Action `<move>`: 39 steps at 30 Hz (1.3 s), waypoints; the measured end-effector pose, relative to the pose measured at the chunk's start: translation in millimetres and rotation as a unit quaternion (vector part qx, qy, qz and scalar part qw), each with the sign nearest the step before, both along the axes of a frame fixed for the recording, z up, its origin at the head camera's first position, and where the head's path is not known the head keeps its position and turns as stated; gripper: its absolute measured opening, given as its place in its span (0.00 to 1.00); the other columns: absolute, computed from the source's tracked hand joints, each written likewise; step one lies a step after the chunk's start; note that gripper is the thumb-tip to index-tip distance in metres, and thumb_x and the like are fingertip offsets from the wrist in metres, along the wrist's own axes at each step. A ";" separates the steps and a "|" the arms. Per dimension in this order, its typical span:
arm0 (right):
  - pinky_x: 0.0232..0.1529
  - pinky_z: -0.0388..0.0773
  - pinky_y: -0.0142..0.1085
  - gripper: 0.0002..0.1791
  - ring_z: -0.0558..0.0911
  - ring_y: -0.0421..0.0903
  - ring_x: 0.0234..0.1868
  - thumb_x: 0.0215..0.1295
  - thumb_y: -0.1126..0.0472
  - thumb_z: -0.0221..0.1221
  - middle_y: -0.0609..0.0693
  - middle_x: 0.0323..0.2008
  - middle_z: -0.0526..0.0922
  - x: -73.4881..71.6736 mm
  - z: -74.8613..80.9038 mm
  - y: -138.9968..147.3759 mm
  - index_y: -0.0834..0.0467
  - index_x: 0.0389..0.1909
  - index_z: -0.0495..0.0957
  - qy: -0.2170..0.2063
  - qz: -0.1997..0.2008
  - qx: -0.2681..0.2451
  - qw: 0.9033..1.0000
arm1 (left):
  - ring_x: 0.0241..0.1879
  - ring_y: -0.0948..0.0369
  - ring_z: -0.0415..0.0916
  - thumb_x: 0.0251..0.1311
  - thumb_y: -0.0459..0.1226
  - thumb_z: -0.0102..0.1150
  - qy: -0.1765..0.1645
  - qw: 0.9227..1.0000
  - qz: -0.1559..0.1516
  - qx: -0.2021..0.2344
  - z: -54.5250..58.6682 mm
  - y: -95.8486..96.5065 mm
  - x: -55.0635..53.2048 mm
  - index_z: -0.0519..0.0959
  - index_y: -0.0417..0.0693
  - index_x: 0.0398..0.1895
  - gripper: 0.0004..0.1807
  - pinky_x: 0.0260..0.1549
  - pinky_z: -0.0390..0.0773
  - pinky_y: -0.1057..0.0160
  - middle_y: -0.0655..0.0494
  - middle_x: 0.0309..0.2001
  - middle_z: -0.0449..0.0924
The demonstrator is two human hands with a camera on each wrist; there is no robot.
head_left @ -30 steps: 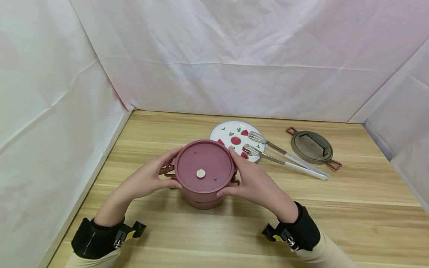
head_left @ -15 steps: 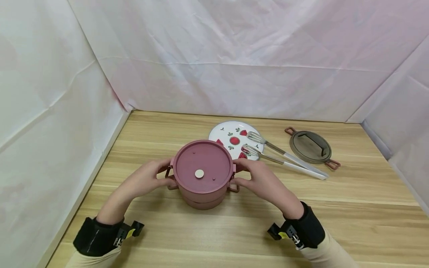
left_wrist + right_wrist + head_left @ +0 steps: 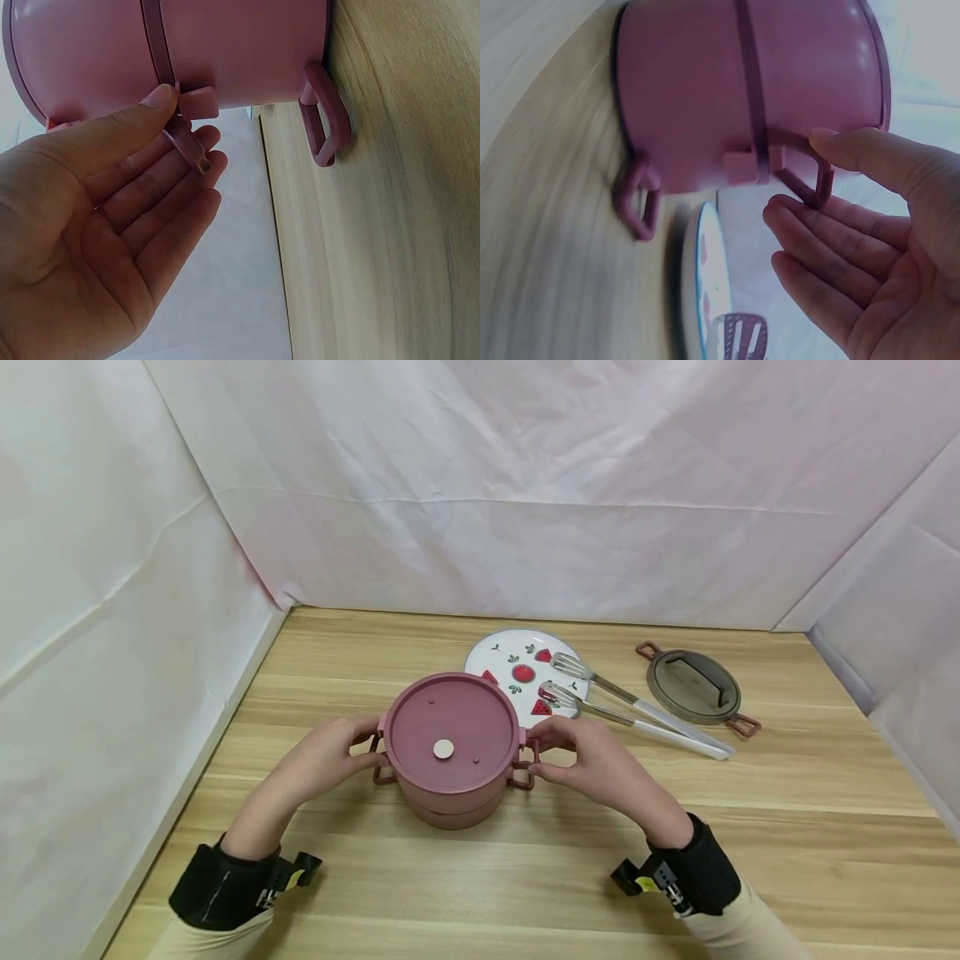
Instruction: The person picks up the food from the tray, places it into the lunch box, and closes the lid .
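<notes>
A pink two-tier pot (image 3: 450,810) stands upright on the wooden table, its lid (image 3: 457,710) topped with a small pale knob. Loop handles stick out from both sides of each tier. My left hand (image 3: 326,760) pinches the upper left handle (image 3: 186,142), thumb by the seam and fingers behind. On the other side, my right hand (image 3: 600,764) holds the upper right handle (image 3: 826,184) between thumb and fingers, with that handle turned outward. Below, the lower left handle (image 3: 337,116) and lower right handle (image 3: 626,199) are untouched.
Behind the pot lies a white plate (image 3: 480,660) with red fruit prints. Slotted-headed tongs (image 3: 615,691) with white grips lean over its right rim. Farther right is a round grey piece (image 3: 686,697) with a bar grip and two reddish loop handles. White cloth (image 3: 480,560) encloses the table.
The right hand has left the pot's upper rim and gone to the upper right handle, which now stands farther out. The left fingers have slipped back from the rim to the left handle.
</notes>
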State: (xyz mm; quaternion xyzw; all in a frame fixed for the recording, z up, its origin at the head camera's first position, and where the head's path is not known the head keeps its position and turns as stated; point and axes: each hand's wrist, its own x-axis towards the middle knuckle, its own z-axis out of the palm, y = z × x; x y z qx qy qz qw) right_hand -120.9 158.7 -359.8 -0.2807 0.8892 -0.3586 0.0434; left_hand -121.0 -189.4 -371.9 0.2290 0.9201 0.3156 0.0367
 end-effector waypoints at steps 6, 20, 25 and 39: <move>0.50 0.83 0.47 0.18 0.84 0.42 0.43 0.54 0.62 0.69 0.51 0.42 0.87 0.3 -8.7 5.4 0.58 0.47 0.80 -0.009 -0.002 0.009 1.000 | 0.52 0.51 0.77 0.53 0.35 0.68 0.002 1.000 0.000 -0.003 -0.8 -1.3 -1.0 0.80 0.48 0.52 0.21 0.53 0.79 0.44 0.50 0.47 0.84; 0.47 0.84 0.44 0.18 0.84 0.39 0.41 0.51 0.63 0.70 0.49 0.38 0.87 -1.6 -25.9 1.1 0.60 0.44 0.80 0.003 0.009 0.003 1.000 | 0.53 0.49 0.77 0.52 0.32 0.68 -0.002 1.000 -0.005 0.028 -4.1 -1.9 -0.6 0.79 0.45 0.53 0.22 0.53 0.78 0.45 0.46 0.49 0.84; 0.50 0.83 0.45 0.19 0.84 0.39 0.41 0.51 0.62 0.69 0.48 0.38 0.87 -1.6 -30.4 -0.6 0.57 0.45 0.79 0.001 0.007 0.005 1.000 | 0.53 0.48 0.76 0.52 0.32 0.68 -0.005 0.999 -0.002 0.031 -5.5 -1.9 -0.5 0.79 0.45 0.54 0.23 0.53 0.78 0.45 0.45 0.50 0.83; 0.45 0.85 0.44 0.19 0.84 0.40 0.41 0.50 0.60 0.70 0.49 0.37 0.88 -0.7 -30.6 -4.6 0.56 0.45 0.79 0.040 0.004 0.036 0.999 | 0.46 0.48 0.81 0.52 0.33 0.68 -0.009 1.000 0.014 0.000 -6.0 -5.0 2.2 0.83 0.41 0.48 0.17 0.45 0.84 0.48 0.42 0.46 0.85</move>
